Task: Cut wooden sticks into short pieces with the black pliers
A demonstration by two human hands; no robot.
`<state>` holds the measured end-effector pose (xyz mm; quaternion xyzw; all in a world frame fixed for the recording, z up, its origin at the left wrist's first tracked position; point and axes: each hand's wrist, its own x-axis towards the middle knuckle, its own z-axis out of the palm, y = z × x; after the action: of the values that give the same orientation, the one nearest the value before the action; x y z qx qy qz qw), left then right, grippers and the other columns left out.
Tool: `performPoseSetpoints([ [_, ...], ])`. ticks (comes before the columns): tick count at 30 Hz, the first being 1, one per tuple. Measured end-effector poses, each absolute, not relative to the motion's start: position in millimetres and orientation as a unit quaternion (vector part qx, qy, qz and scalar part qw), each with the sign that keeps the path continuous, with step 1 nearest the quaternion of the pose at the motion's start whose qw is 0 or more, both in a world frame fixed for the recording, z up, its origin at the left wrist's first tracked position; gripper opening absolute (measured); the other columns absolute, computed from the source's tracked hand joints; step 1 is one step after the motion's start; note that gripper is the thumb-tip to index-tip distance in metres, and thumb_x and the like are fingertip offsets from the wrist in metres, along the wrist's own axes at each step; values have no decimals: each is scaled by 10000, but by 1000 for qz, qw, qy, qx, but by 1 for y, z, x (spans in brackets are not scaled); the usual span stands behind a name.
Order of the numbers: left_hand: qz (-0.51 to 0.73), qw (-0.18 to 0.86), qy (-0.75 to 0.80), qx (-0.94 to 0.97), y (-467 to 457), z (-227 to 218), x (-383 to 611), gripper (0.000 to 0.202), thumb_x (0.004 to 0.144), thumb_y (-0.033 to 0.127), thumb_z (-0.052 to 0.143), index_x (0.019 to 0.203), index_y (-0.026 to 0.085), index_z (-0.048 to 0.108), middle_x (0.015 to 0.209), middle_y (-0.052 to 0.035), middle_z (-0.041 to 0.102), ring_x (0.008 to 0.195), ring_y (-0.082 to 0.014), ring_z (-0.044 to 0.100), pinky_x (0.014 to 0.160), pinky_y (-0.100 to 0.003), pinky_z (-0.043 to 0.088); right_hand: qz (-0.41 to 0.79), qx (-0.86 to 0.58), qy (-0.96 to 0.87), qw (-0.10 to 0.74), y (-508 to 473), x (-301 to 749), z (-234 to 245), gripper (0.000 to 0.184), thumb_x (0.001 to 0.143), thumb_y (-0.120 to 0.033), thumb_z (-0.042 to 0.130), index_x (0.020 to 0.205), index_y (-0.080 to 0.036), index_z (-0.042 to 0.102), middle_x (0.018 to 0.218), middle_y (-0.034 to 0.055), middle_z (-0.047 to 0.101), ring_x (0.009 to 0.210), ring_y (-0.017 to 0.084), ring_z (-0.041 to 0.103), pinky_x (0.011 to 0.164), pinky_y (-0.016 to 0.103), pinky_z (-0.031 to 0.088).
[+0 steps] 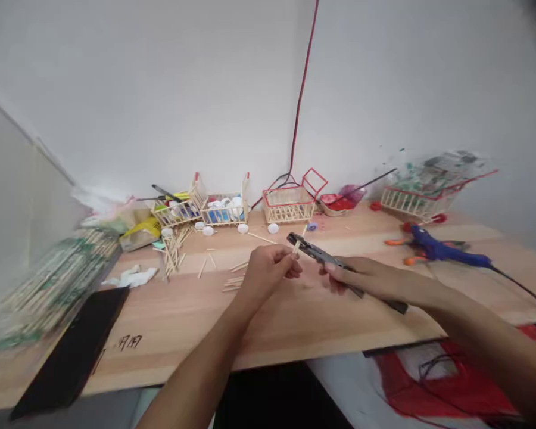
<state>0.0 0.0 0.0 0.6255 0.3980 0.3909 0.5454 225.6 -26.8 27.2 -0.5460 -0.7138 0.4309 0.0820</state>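
Near the middle of the table, my left hand (273,265) pinches a short pale wooden stick (297,244) that points up and away. My right hand (361,277) is wrapped round the handles of dark pliers (318,255). Their jaws meet the stick just above my left fingertips; whether they are fully closed on it I cannot tell. Left of my left hand lie several cut wooden sticks (234,283). Behind the hands stands a small stick-built cart (288,204) with red trim and a white wheel.
More stick carts (224,210) stand along the wall. A blue glue gun (446,249) lies at the right, its cord trailing off the edge. A red-filled bowl (337,204) sits at the back. Bagged sticks (58,286) and a black slab (74,351) occupy the left.
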Motion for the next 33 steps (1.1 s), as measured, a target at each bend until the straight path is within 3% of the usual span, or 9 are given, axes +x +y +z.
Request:
performPoseSetpoints([
  [8, 381, 462, 442, 668, -1, -1, 1, 215, 853, 203, 546, 687, 137, 666, 645, -31, 695, 578, -113, 643, 604, -211, 513, 457, -560, -685, 88, -27, 214, 34, 679, 815, -803, 356, 845, -153, 553, 728, 54, 568, 629, 151, 515, 533, 271, 404],
  [16, 328, 287, 481, 761, -3, -3, -1, 260, 854, 164, 514, 618, 169, 622, 661, -5, 693, 655, -135, 631, 662, -231, 432, 416, -585, -691, 85, -31, 216, 31, 630, 849, -754, 372, 839, -159, 579, 651, 40, 576, 554, 143, 529, 500, 262, 406],
  [24, 207, 155, 541, 800, -10, 5, 4, 277, 940, 219, 449, 761, 165, 653, 791, -57, 716, 744, -184, 635, 697, -277, 401, 368, -612, -695, 77, -29, 215, 24, 596, 852, -736, 396, 792, -175, 590, 720, 62, 617, 589, 161, 557, 510, 270, 422],
  [33, 120, 73, 558, 818, -12, 5, 9, 287, 976, 205, 380, 939, 153, 660, 923, -105, 729, 859, -242, 681, 697, -316, 440, 304, -598, -734, 104, -32, 209, 19, 516, 894, -652, 404, 715, -194, 564, 654, 36, 602, 579, 168, 543, 527, 279, 373],
])
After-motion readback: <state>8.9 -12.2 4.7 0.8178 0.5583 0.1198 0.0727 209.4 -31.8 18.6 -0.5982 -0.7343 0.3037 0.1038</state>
